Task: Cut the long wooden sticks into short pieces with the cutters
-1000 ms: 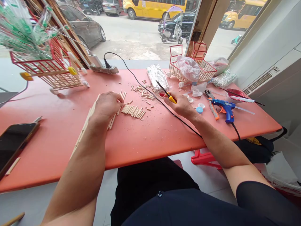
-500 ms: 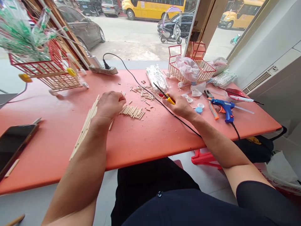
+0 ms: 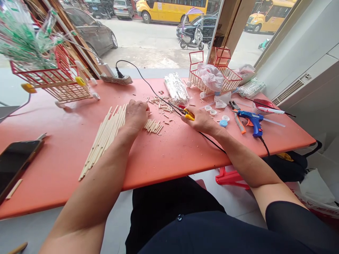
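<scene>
Sticks, long, slant away rightward, left of nearer left hand; its fingers curl, pinch hidden; right hand clasps yellow-handled tool.

Cream sticks, yellow-and-red-handled pliers, coral-orange table, blue glue gun, black phone

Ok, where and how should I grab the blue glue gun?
Probably take the blue glue gun by its handle, from the near side of the table: the handle points that way, with the clear stick jutting out right and its cord leaving the handle's end.
</scene>
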`<state>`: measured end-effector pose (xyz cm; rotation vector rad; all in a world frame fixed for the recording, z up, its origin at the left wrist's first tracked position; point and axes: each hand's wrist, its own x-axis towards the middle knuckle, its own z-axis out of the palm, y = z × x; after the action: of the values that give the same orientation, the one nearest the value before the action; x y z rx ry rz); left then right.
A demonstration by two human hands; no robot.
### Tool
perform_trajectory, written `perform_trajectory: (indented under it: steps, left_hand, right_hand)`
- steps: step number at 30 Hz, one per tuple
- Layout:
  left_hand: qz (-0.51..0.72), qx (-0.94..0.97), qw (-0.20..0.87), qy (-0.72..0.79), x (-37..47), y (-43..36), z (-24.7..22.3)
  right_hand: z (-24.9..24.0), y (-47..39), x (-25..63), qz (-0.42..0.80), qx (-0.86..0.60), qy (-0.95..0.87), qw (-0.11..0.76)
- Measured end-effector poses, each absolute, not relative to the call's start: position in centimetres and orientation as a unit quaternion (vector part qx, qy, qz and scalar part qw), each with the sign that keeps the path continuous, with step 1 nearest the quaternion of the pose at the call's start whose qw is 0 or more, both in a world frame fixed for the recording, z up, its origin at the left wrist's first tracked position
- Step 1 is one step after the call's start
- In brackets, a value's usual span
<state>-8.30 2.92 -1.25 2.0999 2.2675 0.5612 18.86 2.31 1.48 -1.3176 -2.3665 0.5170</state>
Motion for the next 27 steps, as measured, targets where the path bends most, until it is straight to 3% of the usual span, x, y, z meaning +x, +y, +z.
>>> perform_trajectory:
  steps: [4,6,10,19,27]
  left_hand:
    - [0.351,0.651,0.068,0.669,-7.5,2.1,-0.1]
    - [0.379,0.649,0.069,0.657,-7.5,1.5,0.3]
    - [0.339,0.669,0.055,0.659,-7.8,0.5,0.3]
    - [0.323,0.700,0.041,0.636,-7.0,-0.1,0.6]
    - [0.307,0.689,0.050,0.654,-6.8,-0.6,1.3]
  right_hand:
    - [1.4,1.8,18.9,0.103,-0.438,-0.885,0.117]
    - [1.5,1.5,19.0,0.077,-0.401,-0.909,0.080]
    - [2.0,0.9,19.1,0.077,-0.350,-0.933,0.036]
    - [2.2,2.2,18.2,0.023,-0.525,-0.850,0.028]
    - [2.2,0.8,18.6,0.050,-0.400,-0.915,0.034]
